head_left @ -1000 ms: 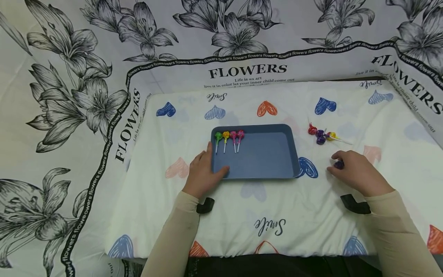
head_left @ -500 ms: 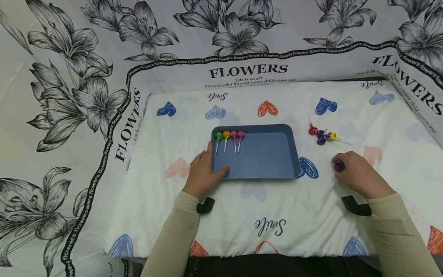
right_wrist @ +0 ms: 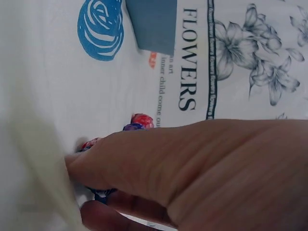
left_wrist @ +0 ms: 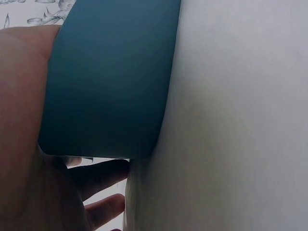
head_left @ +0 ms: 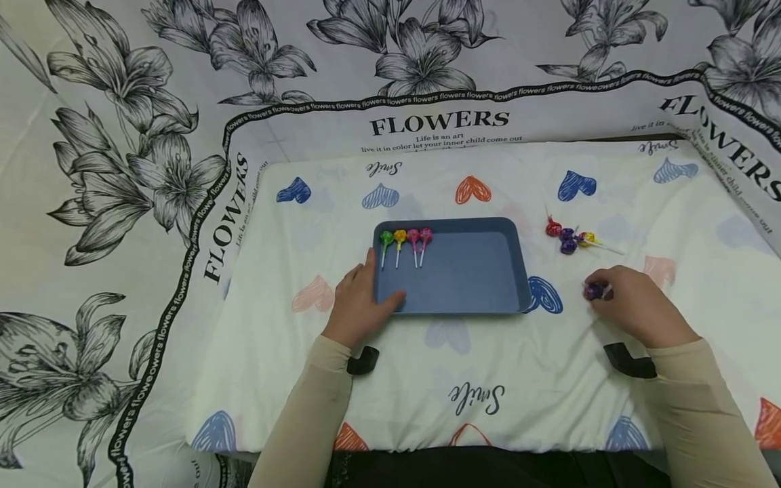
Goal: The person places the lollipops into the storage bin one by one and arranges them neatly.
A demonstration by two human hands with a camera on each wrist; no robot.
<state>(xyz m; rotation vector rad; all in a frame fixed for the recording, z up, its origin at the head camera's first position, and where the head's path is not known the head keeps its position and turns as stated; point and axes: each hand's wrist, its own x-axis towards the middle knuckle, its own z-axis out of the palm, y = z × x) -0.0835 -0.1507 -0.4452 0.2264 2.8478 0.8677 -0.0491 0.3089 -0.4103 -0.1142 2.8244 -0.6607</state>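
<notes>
In the head view a blue-grey tray lies on the heart-print cloth, with a row of lollipops along its far left side: green, yellow and pink. My left hand rests against the tray's left edge, fingers straight along it and thumb laid over the near corner. To the right of the tray, my right hand pinches a dark purple lollipop between thumb and fingers, close over the cloth. The right wrist view shows its wrapper partly hidden by the fingers.
Beyond the right hand lies a small cluster of lollipops: red, purple and yellow, the yellow one's white stick pointing right. A black-and-white flower-print cloth surrounds the heart-print cloth at the back and sides.
In my right hand the purple lollipop has turned and shows more between the fingertips. My left hand, the tray and the other lollipops stay put.
</notes>
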